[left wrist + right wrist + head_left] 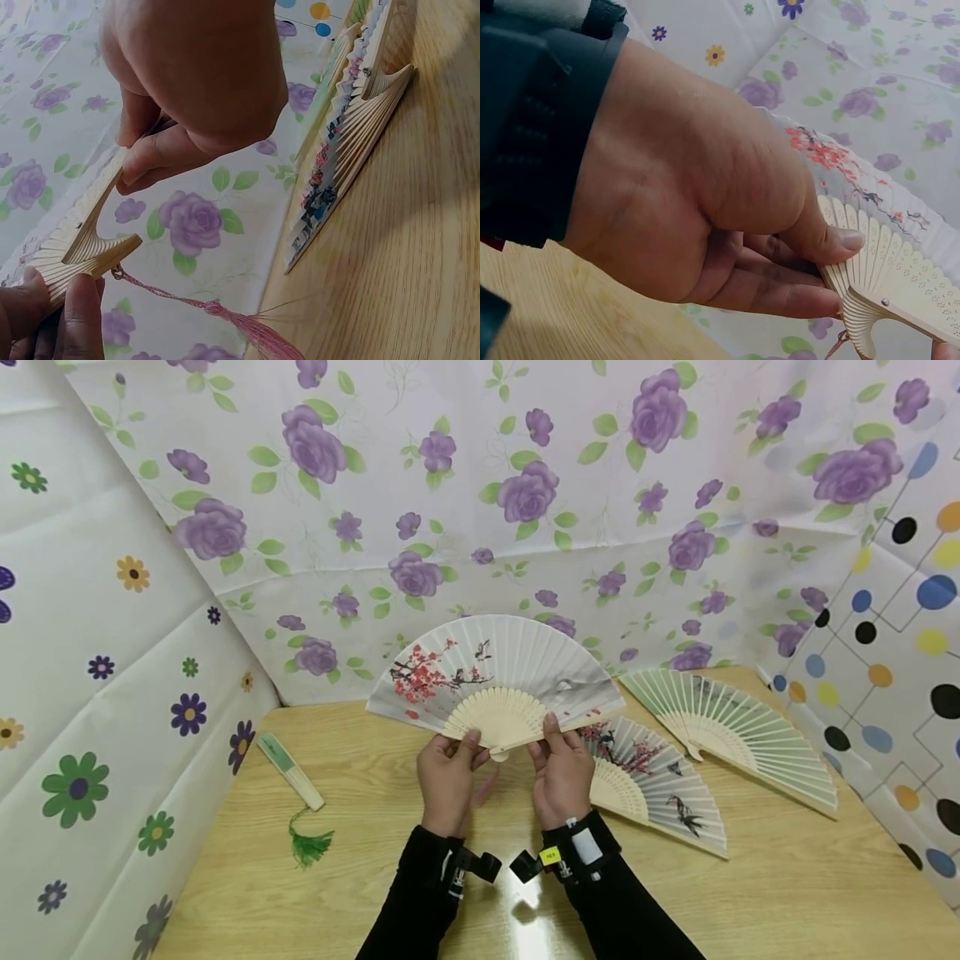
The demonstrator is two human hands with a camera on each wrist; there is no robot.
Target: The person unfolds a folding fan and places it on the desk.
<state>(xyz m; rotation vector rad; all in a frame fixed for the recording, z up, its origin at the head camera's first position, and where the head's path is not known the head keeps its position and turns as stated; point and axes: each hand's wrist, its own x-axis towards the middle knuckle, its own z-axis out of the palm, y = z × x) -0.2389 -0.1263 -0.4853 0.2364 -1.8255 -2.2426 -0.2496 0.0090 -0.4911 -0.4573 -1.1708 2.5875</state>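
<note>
In the head view, both hands hold up a spread folding fan (517,660), pale grey with red blossoms, a branch and birds. My left hand (447,783) pinches the left end of its cream ribs, thumb on the near face. At the right end, my right hand (564,778) pinches the ribs the same way. A pink tassel (262,334) hangs from the pivot in the left wrist view. Beside the right hand, another open blossom fan (660,777) lies on the table, partly hidden by that hand and the held fan.
An open green fan (750,727) lies at the back right of the wooden table (375,893). Toward the left is a folded fan (291,771) with a green tassel (309,845). Patterned cloths (480,527) rise behind and on both sides.
</note>
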